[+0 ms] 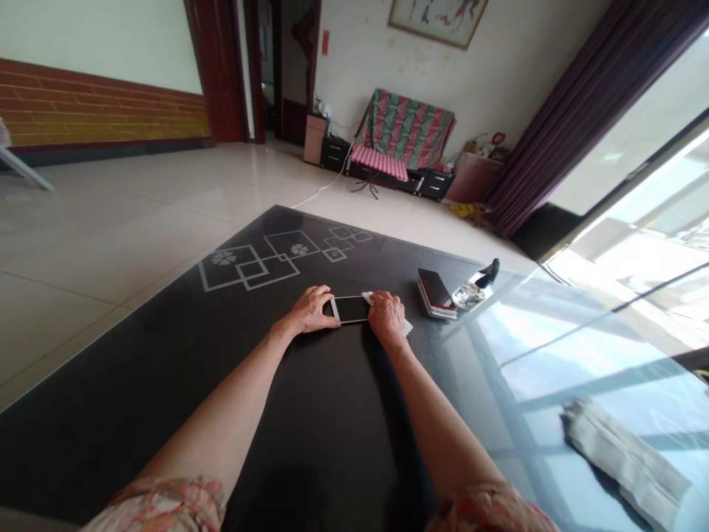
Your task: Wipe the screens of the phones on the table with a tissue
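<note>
A smartphone (352, 309) with a white frame and a dark screen lies sideways on the dark glossy table (332, 414). My left hand (311, 310) grips its left end, thumb and fingers on opposite edges. At the right end of the phone is my right hand (386, 314), its fingers closed over a white cloth (408, 327) pressed against that end. Part of the cloth sticks out on either side of the hand; the rest is hidden under it. To the right sits a stack of phones (436, 292), the top one dark.
Beyond the stack stands a clear bottle (470, 294) with a black top. A folded grey cloth (625, 458) lies at the table's lower right. Past the far edge are tiled floor (244, 181), a small stool with a striped cover (379, 161) and a low cabinet.
</note>
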Demonstrator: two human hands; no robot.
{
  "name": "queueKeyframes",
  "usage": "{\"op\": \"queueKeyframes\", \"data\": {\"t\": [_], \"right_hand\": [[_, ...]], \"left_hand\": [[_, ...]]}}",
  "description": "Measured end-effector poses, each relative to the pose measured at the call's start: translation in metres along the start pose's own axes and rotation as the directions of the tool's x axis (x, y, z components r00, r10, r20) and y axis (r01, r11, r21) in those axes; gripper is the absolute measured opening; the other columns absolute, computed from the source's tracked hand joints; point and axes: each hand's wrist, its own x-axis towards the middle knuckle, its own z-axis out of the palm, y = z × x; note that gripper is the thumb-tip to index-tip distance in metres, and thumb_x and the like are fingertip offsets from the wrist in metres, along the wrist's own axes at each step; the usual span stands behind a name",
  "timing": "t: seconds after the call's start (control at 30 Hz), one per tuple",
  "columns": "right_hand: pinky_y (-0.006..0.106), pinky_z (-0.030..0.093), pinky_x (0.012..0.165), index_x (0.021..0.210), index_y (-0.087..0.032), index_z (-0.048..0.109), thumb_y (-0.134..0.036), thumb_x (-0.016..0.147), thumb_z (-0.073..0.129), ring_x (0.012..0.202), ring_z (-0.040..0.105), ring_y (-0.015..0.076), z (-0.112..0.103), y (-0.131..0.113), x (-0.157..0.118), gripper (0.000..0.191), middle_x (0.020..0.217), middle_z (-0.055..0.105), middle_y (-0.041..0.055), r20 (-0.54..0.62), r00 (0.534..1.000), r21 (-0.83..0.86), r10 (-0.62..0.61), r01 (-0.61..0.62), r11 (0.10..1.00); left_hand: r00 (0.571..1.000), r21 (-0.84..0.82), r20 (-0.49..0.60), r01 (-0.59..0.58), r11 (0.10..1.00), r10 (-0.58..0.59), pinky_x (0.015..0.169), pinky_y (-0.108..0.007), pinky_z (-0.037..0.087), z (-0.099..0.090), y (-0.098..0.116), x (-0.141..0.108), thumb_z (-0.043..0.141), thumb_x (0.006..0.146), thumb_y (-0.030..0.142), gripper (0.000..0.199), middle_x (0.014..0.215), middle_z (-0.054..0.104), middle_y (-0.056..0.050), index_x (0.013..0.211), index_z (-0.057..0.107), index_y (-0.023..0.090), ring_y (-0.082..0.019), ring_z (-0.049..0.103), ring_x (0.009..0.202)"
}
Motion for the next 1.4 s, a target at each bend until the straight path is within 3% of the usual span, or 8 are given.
{"op": "queueKeyframes", "data": {"t": [0.67, 0.8, 0.93, 1.07, 1.23, 1.4], "right_hand": [[0.034, 0.037, 0.079, 0.123, -0.038, 0.058, -0.018, 0.089, 0.044, 0.095, 0.047, 0.0232, 0.011, -0.051, -0.014, 0.042, 0.121, 0.059, -0.0004, 0.025, 0.95, 0.079, -0.312, 0.309, 0.948], [0.034, 0.038, 0.082, 0.122, -0.035, 0.061, -0.017, 0.09, 0.042, 0.095, 0.049, 0.0223, 0.014, -0.047, -0.005, 0.041, 0.12, 0.059, 0.0019, 0.061, 0.906, 0.095, -0.42, 0.413, 0.906], [0.033, 0.036, 0.093, 0.119, -0.027, 0.064, -0.008, 0.086, 0.041, 0.103, 0.052, 0.0191, 0.018, -0.036, 0.007, 0.044, 0.121, 0.06, 0.0037, 0.061, 0.802, 0.198, -0.594, 0.573, 0.795], [0.033, 0.034, 0.096, 0.118, -0.024, 0.064, -0.004, 0.083, 0.039, 0.11, 0.053, 0.0167, 0.016, -0.022, 0.01, 0.047, 0.123, 0.06, 0.0044, 0.04, 0.72, 0.28, -0.693, 0.657, 0.7], [0.034, 0.036, 0.097, 0.117, -0.024, 0.065, -0.005, 0.085, 0.039, 0.109, 0.054, 0.0169, 0.008, -0.014, 0.001, 0.045, 0.125, 0.06, 0.0041, 0.034, 0.697, 0.307, -0.716, 0.675, 0.671], [0.035, 0.039, 0.094, 0.119, -0.028, 0.064, -0.009, 0.088, 0.04, 0.108, 0.053, 0.0187, 0.003, -0.007, -0.01, 0.044, 0.126, 0.059, 0.0034, 0.076, 0.718, 0.264, -0.692, 0.655, 0.708]], "left_hand": [[0.997, -0.037, -0.08, 0.02, 0.999, -0.023, 0.106, -0.041, 0.037, 0.002, 0.006, 0.001, 0.074, 0.059, 0.044, 0.06, 0.125, 0.053, -0.014, 0.109, 0.062, 0.014, -0.033, 0.049, 0.119], [0.995, -0.06, -0.094, 0.018, 0.998, -0.023, 0.102, -0.04, 0.041, 0.001, 0.005, 0.002, 0.076, 0.056, 0.042, 0.054, 0.116, 0.057, -0.011, 0.101, 0.062, 0.016, -0.031, 0.052, 0.113], [0.997, -0.054, -0.066, -0.043, 0.998, 0.039, 0.099, -0.039, 0.042, 0.0, 0.002, 0.003, 0.075, 0.057, 0.045, 0.046, 0.105, 0.058, -0.008, 0.092, 0.063, 0.017, -0.029, 0.055, 0.106], [1.0, -0.025, -0.011, -0.017, 1.0, 0.016, 0.102, -0.037, 0.039, -0.002, -0.002, 0.003, 0.074, 0.058, 0.047, 0.057, 0.117, 0.056, -0.008, 0.106, 0.062, 0.019, -0.031, 0.048, 0.117], [0.994, 0.028, 0.105, 0.021, 0.999, -0.024, 0.109, -0.038, 0.03, -0.007, 0.0, 0.003, 0.071, 0.06, 0.053, 0.077, 0.139, 0.042, -0.009, 0.127, 0.053, 0.019, -0.034, 0.033, 0.132], [0.984, 0.043, 0.169, 0.045, 0.998, -0.052, 0.111, -0.04, 0.026, -0.011, 0.002, 0.002, 0.068, 0.06, 0.057, 0.083, 0.146, 0.036, -0.01, 0.132, 0.048, 0.02, -0.035, 0.027, 0.136]]}}
